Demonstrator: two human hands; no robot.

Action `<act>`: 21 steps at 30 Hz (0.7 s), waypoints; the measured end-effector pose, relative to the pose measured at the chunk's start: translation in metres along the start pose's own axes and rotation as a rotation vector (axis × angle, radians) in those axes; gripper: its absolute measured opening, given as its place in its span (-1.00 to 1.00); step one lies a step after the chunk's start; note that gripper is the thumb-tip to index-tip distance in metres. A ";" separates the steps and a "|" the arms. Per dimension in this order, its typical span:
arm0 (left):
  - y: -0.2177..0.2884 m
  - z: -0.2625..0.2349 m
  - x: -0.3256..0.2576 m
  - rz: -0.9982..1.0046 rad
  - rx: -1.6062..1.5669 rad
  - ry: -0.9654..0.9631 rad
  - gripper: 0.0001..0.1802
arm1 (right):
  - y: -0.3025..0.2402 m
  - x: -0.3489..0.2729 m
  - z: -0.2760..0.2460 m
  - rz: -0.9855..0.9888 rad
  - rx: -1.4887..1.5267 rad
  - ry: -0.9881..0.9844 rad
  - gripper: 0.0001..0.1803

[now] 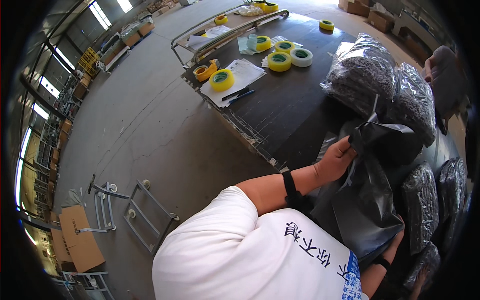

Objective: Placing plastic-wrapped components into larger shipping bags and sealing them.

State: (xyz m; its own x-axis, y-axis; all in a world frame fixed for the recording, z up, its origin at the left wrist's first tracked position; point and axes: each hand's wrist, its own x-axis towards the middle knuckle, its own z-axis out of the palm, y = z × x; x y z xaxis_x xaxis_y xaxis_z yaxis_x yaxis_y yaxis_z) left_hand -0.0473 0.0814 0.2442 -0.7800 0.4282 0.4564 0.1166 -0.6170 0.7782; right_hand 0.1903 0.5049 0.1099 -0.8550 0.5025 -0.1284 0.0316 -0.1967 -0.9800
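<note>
A black plastic bag (365, 195), creased and partly puffed out, is in front of my chest at the table's near edge. The fingers of my left hand (336, 159) are closed on its upper left edge. Lower down, my right hand (396, 236) holds the bag's right side, its fingertips partly hidden by the plastic. What the bag contains, if anything, does not show. Just beyond it lie clear-wrapped bundles of grey, fuzzy-looking material (362, 70). More wrapped bundles (421, 207) lie to the right of the bag.
On the dark table (295, 107) are several tape rolls (279, 61), an orange tape dispenser (205, 71), papers (245, 72) and pens (239, 95). Another person (450, 82) stands at the far right. Left on the floor are a metal trolley frame (145, 215) and flattened cardboard (80, 237).
</note>
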 end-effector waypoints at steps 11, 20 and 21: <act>0.003 -0.036 -0.022 0.041 0.285 0.236 -0.68 | -0.110 -0.065 0.112 -0.864 -1.238 -0.110 -0.50; 0.034 -0.078 0.009 -0.001 0.177 0.238 -0.78 | -0.176 -0.141 0.192 -0.888 -1.045 -0.126 -0.69; 0.041 -0.078 0.017 0.025 0.136 0.226 -0.78 | -0.190 -0.151 0.202 -0.864 -1.071 -0.086 -0.69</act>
State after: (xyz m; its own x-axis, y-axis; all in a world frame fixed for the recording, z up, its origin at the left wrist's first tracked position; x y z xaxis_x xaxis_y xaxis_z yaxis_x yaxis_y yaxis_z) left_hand -0.1038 0.0119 0.2501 -0.8916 0.2464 0.3799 0.2068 -0.5248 0.8257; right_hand 0.2087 0.2961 0.3468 -0.8342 0.0715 0.5468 -0.1750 0.9060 -0.3854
